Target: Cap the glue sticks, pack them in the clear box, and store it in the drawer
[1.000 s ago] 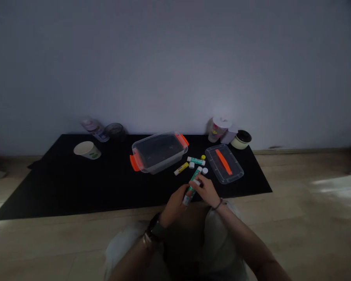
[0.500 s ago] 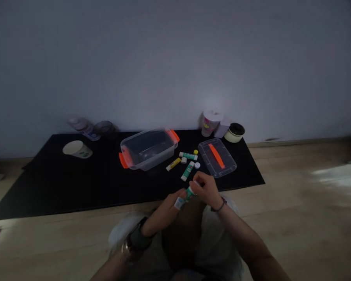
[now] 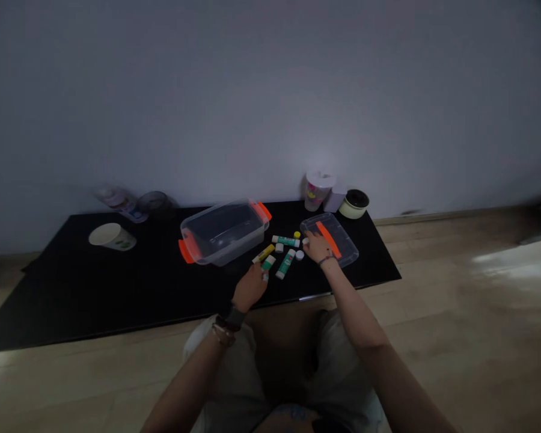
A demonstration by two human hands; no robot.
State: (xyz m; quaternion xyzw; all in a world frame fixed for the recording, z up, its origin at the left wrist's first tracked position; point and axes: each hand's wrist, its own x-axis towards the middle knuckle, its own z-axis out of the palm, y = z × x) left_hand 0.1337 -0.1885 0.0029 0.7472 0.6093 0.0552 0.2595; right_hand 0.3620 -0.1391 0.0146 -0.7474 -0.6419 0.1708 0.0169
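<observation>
My left hand [image 3: 250, 287] is closed around a green glue stick [image 3: 268, 263] without its cap, low over the table beside a yellow glue stick [image 3: 263, 254]. A white cap [image 3: 305, 241] sits between the fingertips of my right hand [image 3: 318, 247], at the left edge of a see-through lid [image 3: 346, 249] with an orange handle. Between my hands lie a green-and-white glue stick [image 3: 285, 264] and, farther back, another glue stick [image 3: 286, 241]. Loose around them are a yellow cap [image 3: 297, 235], a white cap [image 3: 279, 248] and another white cap [image 3: 300, 255].
A see-through plastic box [image 3: 225, 231] with orange latches stands mid-table. To its left are a tipped paper cup [image 3: 112, 237], a bottle [image 3: 121, 203] and a dark round container [image 3: 155, 204]. A lidded cup [image 3: 318, 191] and a cream pot [image 3: 354, 204] stand back right on the black table [image 3: 117, 294].
My hands have come apart and moved forward over the table. The white cap is off the glue stick; my left hand keeps the stick, and the cap has gone right with my right hand.
</observation>
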